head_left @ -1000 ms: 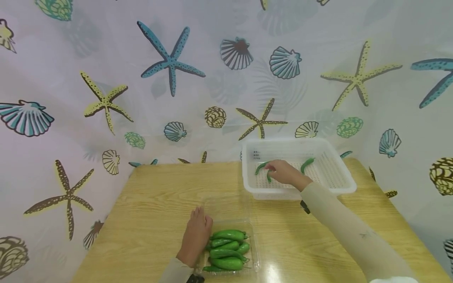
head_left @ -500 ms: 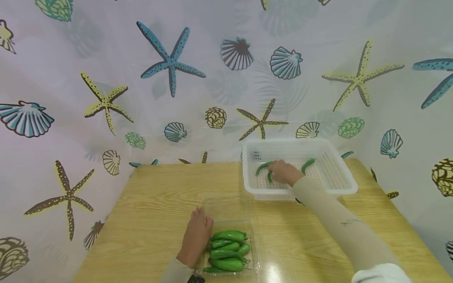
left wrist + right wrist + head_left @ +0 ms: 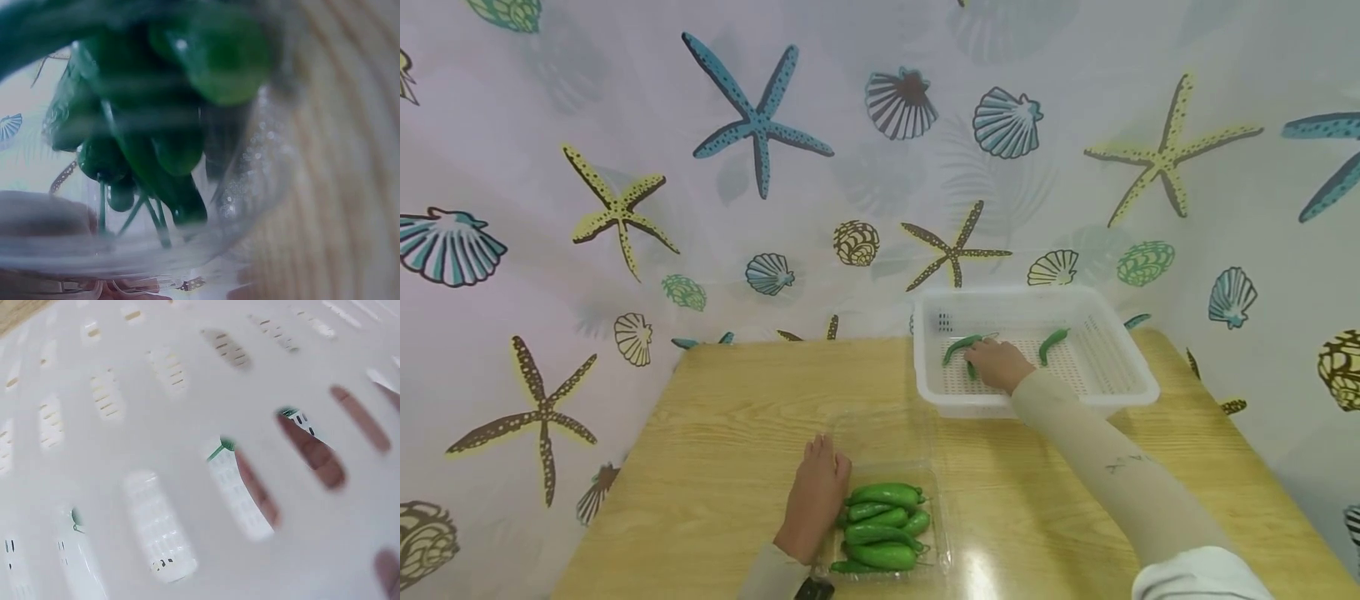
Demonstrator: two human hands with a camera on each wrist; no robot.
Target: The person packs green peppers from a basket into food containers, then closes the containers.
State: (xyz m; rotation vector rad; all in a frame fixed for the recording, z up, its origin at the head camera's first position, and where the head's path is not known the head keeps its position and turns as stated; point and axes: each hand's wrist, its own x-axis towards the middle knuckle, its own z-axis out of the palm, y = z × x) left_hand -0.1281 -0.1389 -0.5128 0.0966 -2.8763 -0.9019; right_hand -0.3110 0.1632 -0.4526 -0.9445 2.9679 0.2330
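Note:
In the head view my right hand (image 3: 997, 365) reaches into a white slotted basket (image 3: 1037, 407), its fingers curled over a small green chili pepper (image 3: 972, 370) whose lower end shows. Another pepper (image 3: 958, 347) lies just left of those fingers, and a third pepper (image 3: 1053, 345) farther right. From the right wrist, fingers (image 3: 312, 450) appear through the basket's slots. My left hand (image 3: 815, 500) rests along the left side of a clear plastic clamshell box (image 3: 945, 533), fingers fairly straight. Several green peppers (image 3: 883, 533) lie stacked in it; they look blurred in the left wrist view.
The box's clear lid (image 3: 880, 435) lies folded back behind it. Basket and box stand on a wooden table (image 3: 722, 450). A curtain (image 3: 850, 183) with starfish and shells hangs right behind the table.
My right hand has settled lower over the small pepper, uncovering the stem of the pepper to its left. The left hand stays by the box. The head view has tilted slightly.

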